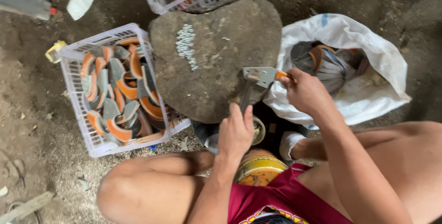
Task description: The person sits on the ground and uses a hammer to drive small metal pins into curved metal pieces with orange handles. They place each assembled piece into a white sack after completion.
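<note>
Crate (73,74): white lattice plastic, holding grey curved pieces edged in orange (120,90). Stone slab (216,53): dark grey-brown, bearing a silvery cluster of small nails (186,45). Sack (368,58): white (one blue stripe). Shorts (285,196): maroon. Hammer (261,75): grey head, orange handle.

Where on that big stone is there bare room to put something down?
The stone is mostly bare: its wide middle and right top, between the pile of small metal pieces and the white sack. The near edge is crowded by the left hand, the right hand and the metal piece.
</note>
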